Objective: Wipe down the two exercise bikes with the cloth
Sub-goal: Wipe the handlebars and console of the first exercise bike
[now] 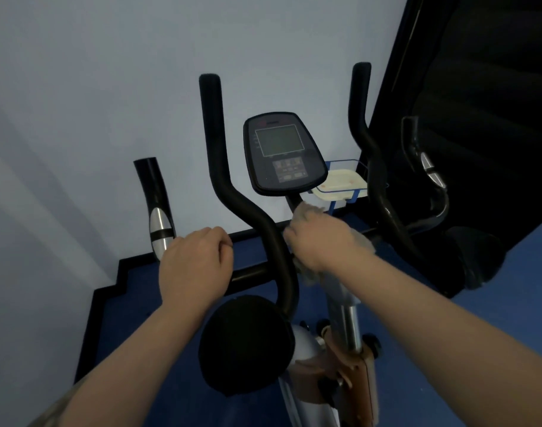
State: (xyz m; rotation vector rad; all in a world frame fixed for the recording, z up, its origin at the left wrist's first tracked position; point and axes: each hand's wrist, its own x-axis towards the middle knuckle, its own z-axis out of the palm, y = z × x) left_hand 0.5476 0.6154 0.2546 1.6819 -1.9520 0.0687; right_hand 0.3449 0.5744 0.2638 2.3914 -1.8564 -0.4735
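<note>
Gripping the pale crumpled cloth (pixel 306 211), the right hand (pixel 322 241) risks knocking the black oval console (pixel 283 152) just above; the left hand (pixel 195 260) clasps the black tubular handlebar (pixel 251 274).

I'm reaching both arms forward, my left hand (pixel 193 266) curling in a grip, my right hand (pixel 320 241) clutching.

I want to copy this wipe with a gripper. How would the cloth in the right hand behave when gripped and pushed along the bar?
The cloth looks soft and floppy: it bunches around the right hand, with loose ends showing above and below it. It probably weighs little, since it drapes rather than sags. It would likely wrap around the bike's post rather than slide flat.
</note>
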